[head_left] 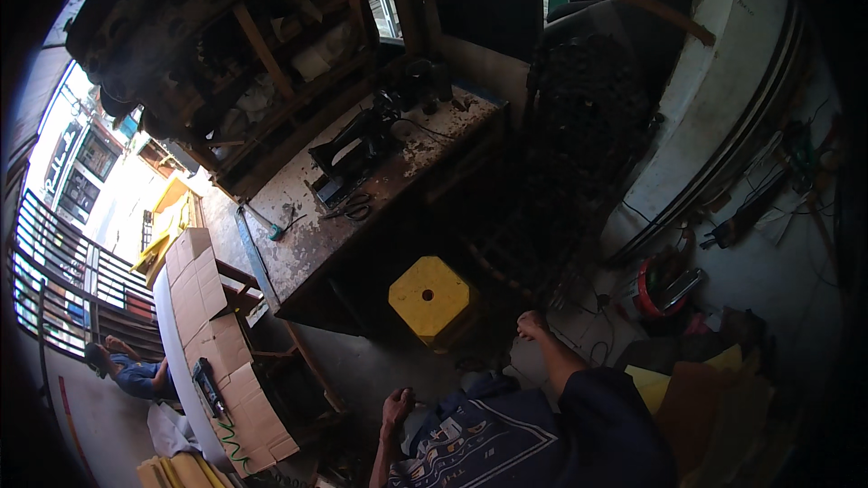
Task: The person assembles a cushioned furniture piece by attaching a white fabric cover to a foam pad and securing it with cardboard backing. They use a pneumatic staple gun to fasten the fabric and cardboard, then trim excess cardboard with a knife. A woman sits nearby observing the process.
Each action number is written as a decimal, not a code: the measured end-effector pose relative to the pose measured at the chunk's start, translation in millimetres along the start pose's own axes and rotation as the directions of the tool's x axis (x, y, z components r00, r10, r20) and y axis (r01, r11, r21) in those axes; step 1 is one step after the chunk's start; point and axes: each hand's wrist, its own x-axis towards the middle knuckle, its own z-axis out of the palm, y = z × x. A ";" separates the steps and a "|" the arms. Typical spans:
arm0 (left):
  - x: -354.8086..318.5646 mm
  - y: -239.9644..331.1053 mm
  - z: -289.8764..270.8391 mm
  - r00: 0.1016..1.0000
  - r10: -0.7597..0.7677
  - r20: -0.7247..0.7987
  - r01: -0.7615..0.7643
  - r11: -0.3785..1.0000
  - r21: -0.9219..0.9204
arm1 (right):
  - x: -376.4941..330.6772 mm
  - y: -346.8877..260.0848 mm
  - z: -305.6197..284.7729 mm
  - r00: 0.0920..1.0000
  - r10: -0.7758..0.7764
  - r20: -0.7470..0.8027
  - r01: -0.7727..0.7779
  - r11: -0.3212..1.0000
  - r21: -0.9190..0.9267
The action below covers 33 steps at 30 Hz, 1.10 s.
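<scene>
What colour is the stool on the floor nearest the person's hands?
Yellow, with a small dark hole in the middle of its seat; the stool shows in the head view.

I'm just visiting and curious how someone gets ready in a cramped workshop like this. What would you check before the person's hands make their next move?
1. Left hand free: ok, it looks closed but holds nothing visible.
2. Right hand free: ok, nothing seen in it; whether its fingers are open, cannot tell.
3. Yellow octagonal plastic stool unobstructed: ok, it stands alone on the floor ahead of both hands.
4. Black-handled scissors located: ok, lying on the rusty metal-topped workbench, apart from both hands.
5. Black sewing machine ready: cannot tell, too dark.
6. Floor by the right hand tidy: not ok, cables and clutter lie there.
</scene>
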 end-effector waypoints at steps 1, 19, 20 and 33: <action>0.3 -12.7 3.1 0.998 -0.052 0.042 0.049 0.996 0.072 | -9.2 17.7 -10.1 0.996 0.073 -0.059 -0.068 0.994 0.084; 25.5 -144.5 -96.1 0.601 0.003 0.799 -0.796 -0.081 0.600 | -91.0 182.2 169.5 0.945 -0.273 -0.181 0.259 0.961 -0.093; 31.8 -140.8 -94.2 0.555 0.006 0.832 -0.823 -0.142 0.550 | -97.9 180.5 152.1 0.903 -0.424 0.067 0.404 0.787 -0.466; 44.0 -122.3 -56.6 0.560 0.241 0.793 -0.802 0.400 0.444 | -155.4 185.9 100.4 0.794 -0.599 -0.106 0.591 0.801 -0.101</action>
